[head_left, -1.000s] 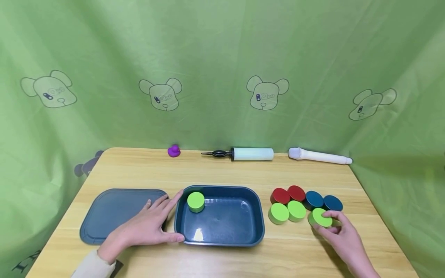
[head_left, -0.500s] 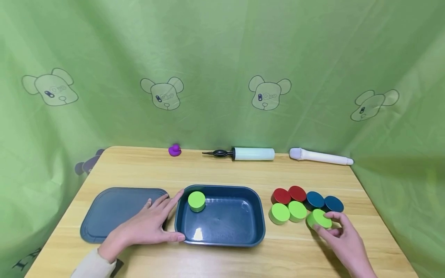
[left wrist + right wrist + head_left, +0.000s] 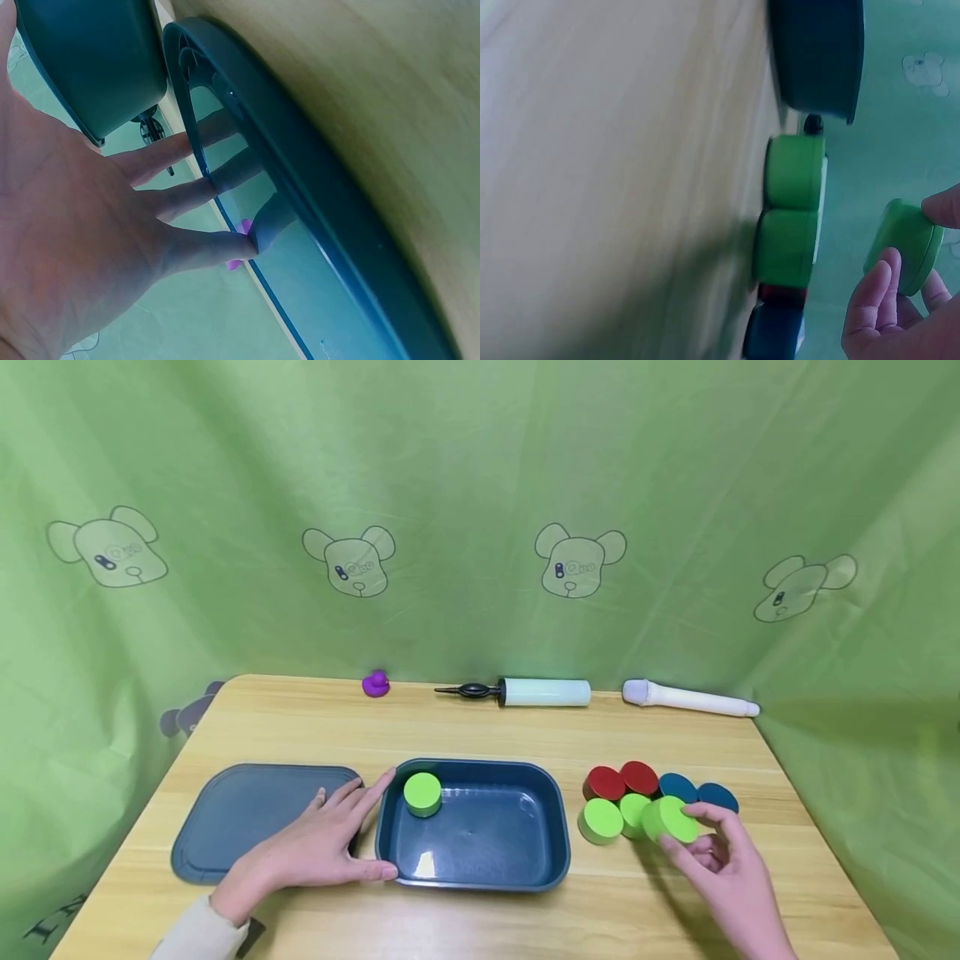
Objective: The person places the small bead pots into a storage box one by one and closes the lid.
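My right hand (image 3: 723, 860) pinches a green round block (image 3: 671, 820) between thumb and fingers, tilted and raised off the table, as the right wrist view shows. My left hand (image 3: 318, 847) lies spread, thumb and index finger at the left rim of the dark blue box (image 3: 480, 887); its other fingers rest over the grey-blue lid (image 3: 240, 818). Another green block (image 3: 422, 795) sits in the box's back left corner. Right of the box stand two more green blocks, the nearer one (image 3: 601, 822) in front of a red block (image 3: 603, 783), and two blue blocks, one at the far right (image 3: 718, 797).
Along the table's back edge lie a purple duck (image 3: 376, 683), a hand pump (image 3: 543, 692) with a black nozzle, and a white toy microphone (image 3: 690, 697). A green curtain (image 3: 465, 527) with bear heads hangs behind the table (image 3: 487, 735).
My right hand has lifted its green block from the table and moved it slightly left and up, now overlapping another green block in the head view. My left hand stays put.
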Tool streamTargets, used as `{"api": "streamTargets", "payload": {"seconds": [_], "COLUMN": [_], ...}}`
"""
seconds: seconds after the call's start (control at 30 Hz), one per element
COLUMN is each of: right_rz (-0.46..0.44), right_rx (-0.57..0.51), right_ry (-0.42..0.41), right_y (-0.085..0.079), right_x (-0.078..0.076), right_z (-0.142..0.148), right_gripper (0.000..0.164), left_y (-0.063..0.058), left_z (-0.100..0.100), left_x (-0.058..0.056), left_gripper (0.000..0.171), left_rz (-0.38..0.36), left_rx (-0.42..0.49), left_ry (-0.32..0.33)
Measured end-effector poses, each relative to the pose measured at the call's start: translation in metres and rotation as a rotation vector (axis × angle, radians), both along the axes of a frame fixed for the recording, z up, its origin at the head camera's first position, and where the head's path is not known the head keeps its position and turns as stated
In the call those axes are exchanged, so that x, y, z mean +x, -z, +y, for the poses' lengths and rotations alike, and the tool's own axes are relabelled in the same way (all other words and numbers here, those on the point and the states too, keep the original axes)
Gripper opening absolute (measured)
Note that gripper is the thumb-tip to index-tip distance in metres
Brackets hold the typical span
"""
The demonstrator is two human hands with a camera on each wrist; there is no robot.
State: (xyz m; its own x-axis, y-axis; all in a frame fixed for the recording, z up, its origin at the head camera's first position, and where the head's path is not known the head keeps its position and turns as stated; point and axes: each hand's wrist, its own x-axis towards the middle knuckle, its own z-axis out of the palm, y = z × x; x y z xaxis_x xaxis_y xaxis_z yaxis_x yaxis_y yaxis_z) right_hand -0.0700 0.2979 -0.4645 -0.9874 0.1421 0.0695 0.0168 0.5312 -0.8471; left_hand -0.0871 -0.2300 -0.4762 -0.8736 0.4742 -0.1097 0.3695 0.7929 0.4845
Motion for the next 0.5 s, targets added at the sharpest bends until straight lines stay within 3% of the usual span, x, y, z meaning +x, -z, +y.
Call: {"api": "streamTargets", "payload": {"seconds": [0.3,0.5], "right_rz": [0.094,0.105], "right_rx": [-0.036,-0.045], "right_ry": [-0.082,-0.137], "right_y": [-0.011,-0.017], "right_x": [-0.003,-0.01], "right_z": [-0.024,-0.042], "right_gripper": [0.052,0.05], "left_y": [0.001,-0.001], "left_z": [0.0,0.0], "left_x": [-0.001,0.0], "left_gripper": [0.121,0.12], "left_rz": [0.003,-0.01], "left_rx": [-0.001,0.0], "left_ry": [-0.004,-0.001]}}
